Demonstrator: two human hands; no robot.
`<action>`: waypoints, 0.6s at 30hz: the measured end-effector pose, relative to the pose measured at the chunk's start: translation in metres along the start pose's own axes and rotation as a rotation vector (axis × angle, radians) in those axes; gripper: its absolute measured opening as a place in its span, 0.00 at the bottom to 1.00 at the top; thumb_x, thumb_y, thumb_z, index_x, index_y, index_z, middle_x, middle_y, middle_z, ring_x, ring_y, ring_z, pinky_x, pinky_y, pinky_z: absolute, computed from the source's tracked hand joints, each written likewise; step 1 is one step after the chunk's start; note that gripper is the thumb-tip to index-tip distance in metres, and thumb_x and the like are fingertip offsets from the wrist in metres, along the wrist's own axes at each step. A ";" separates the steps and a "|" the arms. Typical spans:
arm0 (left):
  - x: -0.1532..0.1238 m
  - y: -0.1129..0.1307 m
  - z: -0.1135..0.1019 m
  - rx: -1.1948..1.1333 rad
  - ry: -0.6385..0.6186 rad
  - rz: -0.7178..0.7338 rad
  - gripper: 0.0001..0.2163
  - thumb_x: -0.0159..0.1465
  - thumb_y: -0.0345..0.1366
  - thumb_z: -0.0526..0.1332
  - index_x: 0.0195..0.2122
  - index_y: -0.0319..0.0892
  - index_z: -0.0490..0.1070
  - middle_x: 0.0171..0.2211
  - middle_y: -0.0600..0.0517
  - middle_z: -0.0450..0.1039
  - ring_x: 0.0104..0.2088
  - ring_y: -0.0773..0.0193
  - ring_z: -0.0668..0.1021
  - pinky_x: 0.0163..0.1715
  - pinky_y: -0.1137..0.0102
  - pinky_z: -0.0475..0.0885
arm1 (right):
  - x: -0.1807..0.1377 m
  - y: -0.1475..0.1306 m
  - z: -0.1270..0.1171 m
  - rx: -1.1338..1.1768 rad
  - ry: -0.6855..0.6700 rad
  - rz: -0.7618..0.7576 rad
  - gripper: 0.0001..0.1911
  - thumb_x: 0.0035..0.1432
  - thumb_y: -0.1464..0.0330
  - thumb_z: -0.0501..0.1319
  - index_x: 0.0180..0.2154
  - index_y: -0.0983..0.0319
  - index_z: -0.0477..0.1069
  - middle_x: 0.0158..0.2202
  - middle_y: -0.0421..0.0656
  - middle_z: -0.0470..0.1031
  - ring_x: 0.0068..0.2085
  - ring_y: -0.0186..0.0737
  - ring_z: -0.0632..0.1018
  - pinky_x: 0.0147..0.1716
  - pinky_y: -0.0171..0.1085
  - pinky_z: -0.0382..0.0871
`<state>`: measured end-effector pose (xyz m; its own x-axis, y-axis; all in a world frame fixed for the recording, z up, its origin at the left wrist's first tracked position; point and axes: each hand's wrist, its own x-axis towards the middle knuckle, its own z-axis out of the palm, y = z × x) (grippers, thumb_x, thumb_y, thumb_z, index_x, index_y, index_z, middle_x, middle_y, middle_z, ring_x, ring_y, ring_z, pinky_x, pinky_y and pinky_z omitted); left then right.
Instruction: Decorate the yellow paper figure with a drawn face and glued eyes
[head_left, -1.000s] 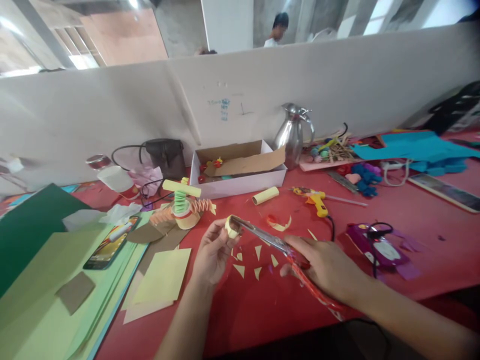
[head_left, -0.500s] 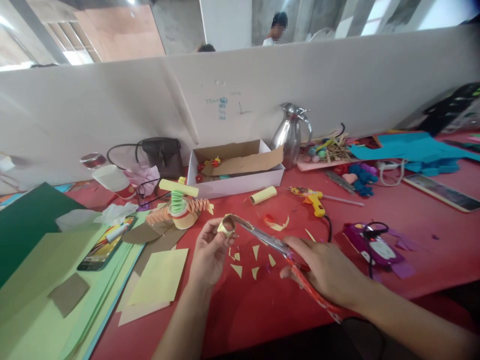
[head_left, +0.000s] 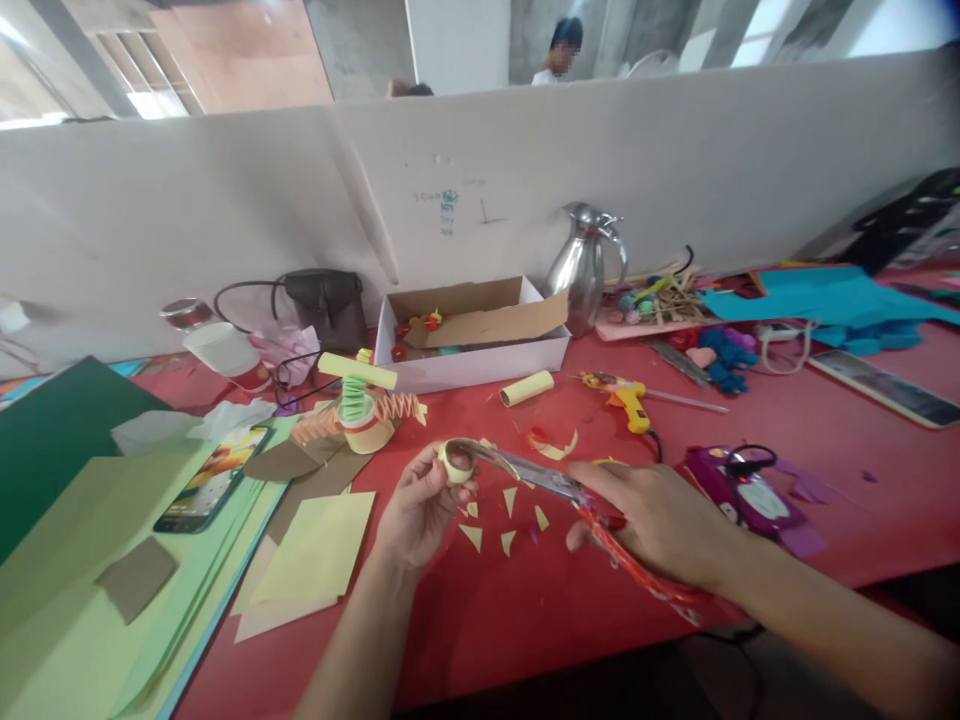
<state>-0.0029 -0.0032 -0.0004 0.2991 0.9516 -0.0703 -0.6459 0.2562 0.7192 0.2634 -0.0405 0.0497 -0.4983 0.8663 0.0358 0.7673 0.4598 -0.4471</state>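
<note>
Between the thumb and fingers of my left hand (head_left: 416, 510) is a short yellow-covered cardboard tube (head_left: 457, 464), its open end turned toward me. My right hand (head_left: 660, 525) grips a pair of red-handled scissors (head_left: 536, 475), whose blades reach left to the tube's rim. A thin curl of yellow paper hangs along the blades. Several small yellow paper scraps (head_left: 471, 538) lie on the red table below. Behind my hands rests a longer yellow tube (head_left: 526, 389). A paper figure with folded spring arms (head_left: 364, 410) stands to the left.
A yellow glue gun (head_left: 631, 408) and a purple device with a cable (head_left: 750, 495) lie at right. Farther back are a white box (head_left: 472, 374) and a metal jug (head_left: 581, 270). Paper sheets (head_left: 315, 545) and a phone (head_left: 214, 480) lie at left.
The scissor blades have shifted slightly around the tube's rim, and a paper strip now shows along them. The tube has turned a little in my left hand.
</note>
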 end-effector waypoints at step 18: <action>-0.004 0.001 -0.004 -0.147 -0.056 -0.210 0.08 0.57 0.37 0.69 0.30 0.37 0.74 0.28 0.48 0.75 0.24 0.70 0.78 0.23 0.81 0.75 | -0.004 -0.003 0.010 -0.041 0.041 0.016 0.17 0.60 0.56 0.62 0.48 0.58 0.68 0.37 0.43 0.81 0.36 0.46 0.82 0.33 0.37 0.70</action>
<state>-0.0076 -0.0055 -0.0019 0.4737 0.8649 -0.1659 -0.6596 0.4732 0.5840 0.2595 -0.0476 0.0417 -0.4689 0.8808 0.0661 0.7916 0.4523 -0.4108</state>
